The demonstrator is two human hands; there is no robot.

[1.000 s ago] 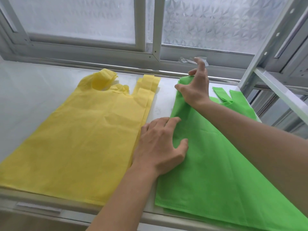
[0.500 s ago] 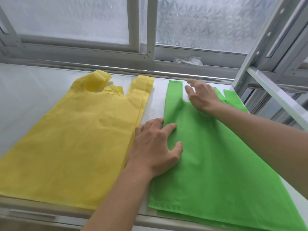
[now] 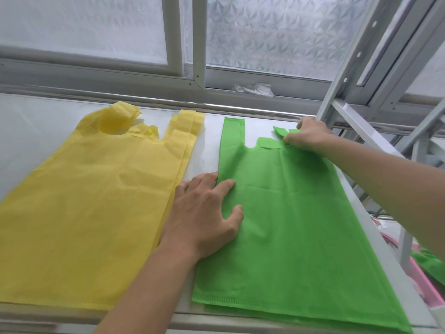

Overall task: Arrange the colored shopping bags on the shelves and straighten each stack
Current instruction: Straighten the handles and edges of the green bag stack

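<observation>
A yellow stack lies flat on the shelf's left half, handles toward the back edge, one handle curled over. Just beside it, a green stack (lower layers peeking out) reaches the front right corner, its right handle crumpled.

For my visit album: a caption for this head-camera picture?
Left hand flat on green bags, right hand at their handle; yellow bags alongside.

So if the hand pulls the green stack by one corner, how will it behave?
Probably floppy: the green stack is thin creased fabric with curled handles. Its layers may slide apart; the bottom edges already stagger. The left hand pressing flat should hold it.
</observation>
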